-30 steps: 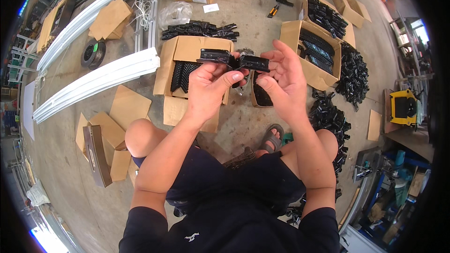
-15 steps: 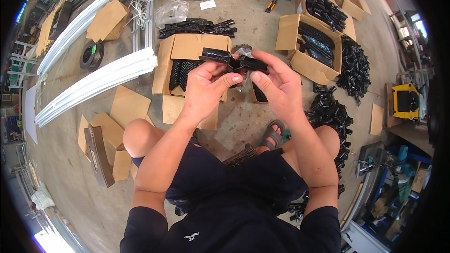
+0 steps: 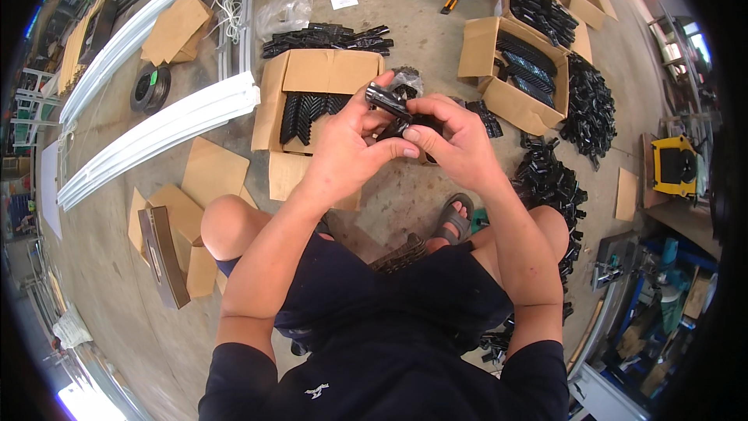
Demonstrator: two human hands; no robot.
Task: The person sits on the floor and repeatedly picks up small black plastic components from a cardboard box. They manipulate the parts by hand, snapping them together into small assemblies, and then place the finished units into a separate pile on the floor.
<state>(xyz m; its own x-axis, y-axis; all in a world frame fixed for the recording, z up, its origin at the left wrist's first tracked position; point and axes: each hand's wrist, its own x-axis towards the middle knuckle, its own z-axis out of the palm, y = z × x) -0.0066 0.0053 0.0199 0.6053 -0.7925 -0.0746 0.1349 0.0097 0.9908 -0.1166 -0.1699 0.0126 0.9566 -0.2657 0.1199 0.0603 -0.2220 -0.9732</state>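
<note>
Over concrete floor (image 3: pixel 405 203), both hands' fingers (image 3: pixel 405 134) pinch one black bracket (image 3: pixel 387 100).

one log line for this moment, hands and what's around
left hand: grips black plastic part | right hand: on same part | below: open cardboard box of black parts | right: loose pile of black parts

Open carton (image 3: pixel 327 78) ahead of the knees, second carton (image 3: pixel 510 82) to its right (parts heap (image 3: pixel 588 105) beyond), profiles (image 3: pixel 156 129) left.
</note>
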